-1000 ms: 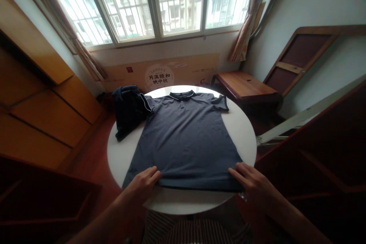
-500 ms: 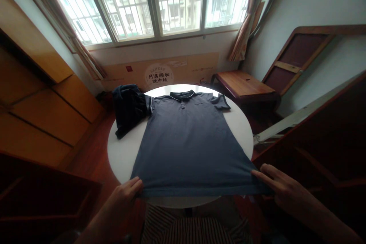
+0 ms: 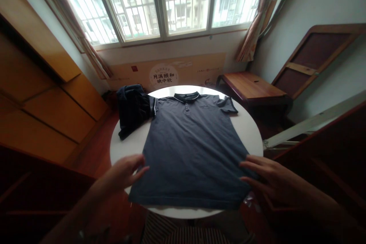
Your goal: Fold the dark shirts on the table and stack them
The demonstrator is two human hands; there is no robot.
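A dark grey-blue polo shirt [image 3: 191, 148] lies face up and spread out, its collar pointing to the window and its hem at the near edge of the round white table [image 3: 122, 148]. At the shirt's lower left side is my left hand [image 3: 126, 171], thumb and fingers apart, nothing held. My right hand [image 3: 268, 175] is open over the lower right side, its fingertips at the fabric; whether they press on it I cannot tell. Slight creases run across the shirt's body. Beside the left sleeve sits a bunched dark garment [image 3: 133, 108].
A wooden side table [image 3: 251, 85] stands at the back right, near a framed wooden panel [image 3: 317, 57]. Wooden cabinets [image 3: 57, 110] line the left wall. A printed cardboard box [image 3: 188, 68] rests under the window. A striped cloth [image 3: 183, 234] shows below the table.
Both hands have let go of the hem corners and moved up along the shirt's sides, fingers opening. The hem, stretched taut before, now lies slacker. The view has shifted slightly.
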